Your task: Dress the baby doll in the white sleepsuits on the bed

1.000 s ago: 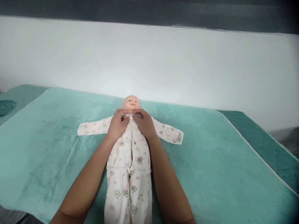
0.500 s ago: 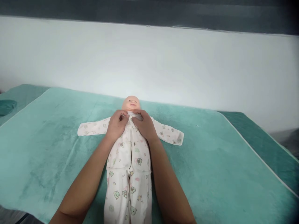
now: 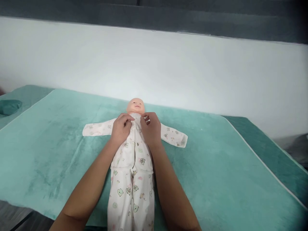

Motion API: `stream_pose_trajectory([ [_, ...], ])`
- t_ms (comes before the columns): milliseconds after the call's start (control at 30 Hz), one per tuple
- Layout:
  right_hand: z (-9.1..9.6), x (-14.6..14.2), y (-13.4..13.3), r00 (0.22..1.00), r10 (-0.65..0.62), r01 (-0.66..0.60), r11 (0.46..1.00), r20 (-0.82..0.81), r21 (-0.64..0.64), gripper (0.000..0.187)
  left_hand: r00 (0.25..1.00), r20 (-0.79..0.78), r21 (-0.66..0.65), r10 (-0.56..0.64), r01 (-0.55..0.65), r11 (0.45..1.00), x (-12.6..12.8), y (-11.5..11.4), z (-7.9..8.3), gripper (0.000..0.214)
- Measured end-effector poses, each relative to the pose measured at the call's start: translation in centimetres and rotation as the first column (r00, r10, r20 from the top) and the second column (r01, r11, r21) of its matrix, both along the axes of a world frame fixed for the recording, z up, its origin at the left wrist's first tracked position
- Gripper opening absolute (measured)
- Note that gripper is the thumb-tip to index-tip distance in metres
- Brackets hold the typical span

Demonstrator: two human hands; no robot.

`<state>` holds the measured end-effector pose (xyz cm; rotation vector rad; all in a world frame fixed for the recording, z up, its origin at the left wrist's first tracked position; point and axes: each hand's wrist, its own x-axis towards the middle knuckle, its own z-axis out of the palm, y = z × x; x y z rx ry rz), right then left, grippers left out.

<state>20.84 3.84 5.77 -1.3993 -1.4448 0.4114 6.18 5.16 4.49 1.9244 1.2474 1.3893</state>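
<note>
A baby doll (image 3: 136, 105) lies on its back, its head towards the wall. It wears a white baby jacket (image 3: 143, 153) printed with small bears, sleeves spread to both sides, and matching trousers (image 3: 120, 195). At the jacket's neckline, my left hand (image 3: 122, 128) pinches the front edge on the left side. Opposite it, my right hand (image 3: 150, 128) has its fingers curled on the other front edge, just under the doll's chin. Below my hands the jacket's two front edges lie close together along the middle. Part of the doll's chest is hidden by my fingers.
A green cloth (image 3: 216, 166) covers the table under the doll. Behind it stands a white wall (image 3: 154, 67) with a dark band along the top. A darker green cloth (image 3: 267, 147) shows at the right, and a green bundle (image 3: 11, 106) lies at the far left.
My right hand has shifted slightly right and away from my left hand, leaving a wider gap at the neckline. The left hand stays at the collar.
</note>
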Motion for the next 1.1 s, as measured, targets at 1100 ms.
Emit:
stream_pose_trajectory([
  [1100,0.7,2.3,-3.4,0.833,0.299,-0.473,0.821,-0.465,-0.320,0.041,0.984,-0.110,-0.252,-0.142,0.111,0.961,-1.0,-2.1,1.4,0.013],
])
